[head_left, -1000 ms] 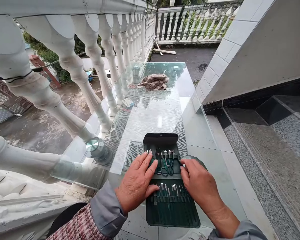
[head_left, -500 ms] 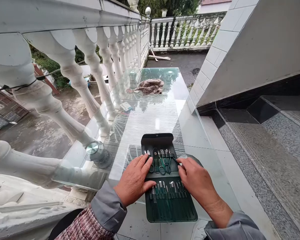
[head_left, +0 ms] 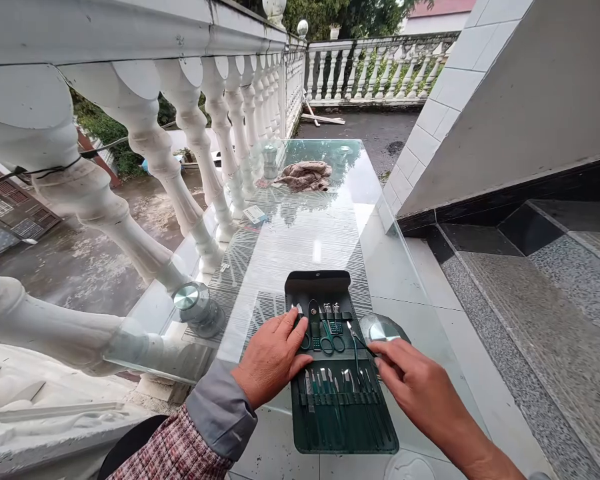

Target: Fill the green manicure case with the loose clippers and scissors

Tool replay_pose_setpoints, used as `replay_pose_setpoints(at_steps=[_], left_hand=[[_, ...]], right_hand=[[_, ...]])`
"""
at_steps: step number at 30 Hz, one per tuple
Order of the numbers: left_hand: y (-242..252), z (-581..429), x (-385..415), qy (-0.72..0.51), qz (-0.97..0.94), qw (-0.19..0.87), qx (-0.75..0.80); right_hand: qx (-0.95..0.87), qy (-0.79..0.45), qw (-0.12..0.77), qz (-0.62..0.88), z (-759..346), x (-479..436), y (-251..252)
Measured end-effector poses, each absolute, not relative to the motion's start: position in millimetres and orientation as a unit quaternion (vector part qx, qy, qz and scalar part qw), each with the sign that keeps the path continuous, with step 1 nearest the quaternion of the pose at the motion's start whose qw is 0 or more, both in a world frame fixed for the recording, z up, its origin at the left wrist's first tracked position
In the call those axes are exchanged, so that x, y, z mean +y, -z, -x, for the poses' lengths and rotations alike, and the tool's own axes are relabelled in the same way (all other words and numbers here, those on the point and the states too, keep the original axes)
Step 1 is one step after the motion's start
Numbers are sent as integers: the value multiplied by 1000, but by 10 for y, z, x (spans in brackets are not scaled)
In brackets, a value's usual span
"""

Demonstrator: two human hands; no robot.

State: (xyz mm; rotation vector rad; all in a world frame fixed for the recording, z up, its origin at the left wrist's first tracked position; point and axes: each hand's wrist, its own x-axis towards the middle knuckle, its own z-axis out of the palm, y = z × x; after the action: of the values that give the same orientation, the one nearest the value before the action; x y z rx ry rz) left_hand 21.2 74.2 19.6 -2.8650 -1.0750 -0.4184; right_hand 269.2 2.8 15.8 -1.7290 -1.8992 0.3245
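A dark green manicure case [head_left: 344,437] lies unfolded on the glass table. My left hand [head_left: 273,353] rests flat on its left side, fingers apart, partly covering the tools there. Between the thumb and fingers of my right hand [head_left: 413,377] is one handle of the cuticle nippers [head_left: 355,339]. Their jaws point up and away, clear of the strap at the case's upper right. Small scissors [head_left: 332,341] and nail clippers [head_left: 336,317] sit in the upper half. Several slim metal tools [head_left: 347,380] are tucked under a band in the lower half.
The glass table [head_left: 395,267] stretches ahead, with a crumpled brown cloth [head_left: 306,177] at its far end and a small card-like packet [head_left: 255,214] on the left. White balusters [head_left: 150,147] line the left. Stone steps [head_left: 510,287] rise on the right.
My right hand has drawn the nippers out of the upper right strap, moving right and toward me. The left hand stays on the case.
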Motion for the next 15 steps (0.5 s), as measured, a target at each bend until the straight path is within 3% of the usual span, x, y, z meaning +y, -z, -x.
replay_pose_setpoints(at_steps=[5,9,15], left_hand=[[-185,-217,744,143,929,31,-340],[-184,-217,742,144,930,39,-335],[-173,-198,727,139,931,47,-334]], right_hand=[[-636,-54,278,717,-2959,76,-146],[-610,33,212,763,-3094,213,-53],[-606,54,155,778,-3137,354,27]])
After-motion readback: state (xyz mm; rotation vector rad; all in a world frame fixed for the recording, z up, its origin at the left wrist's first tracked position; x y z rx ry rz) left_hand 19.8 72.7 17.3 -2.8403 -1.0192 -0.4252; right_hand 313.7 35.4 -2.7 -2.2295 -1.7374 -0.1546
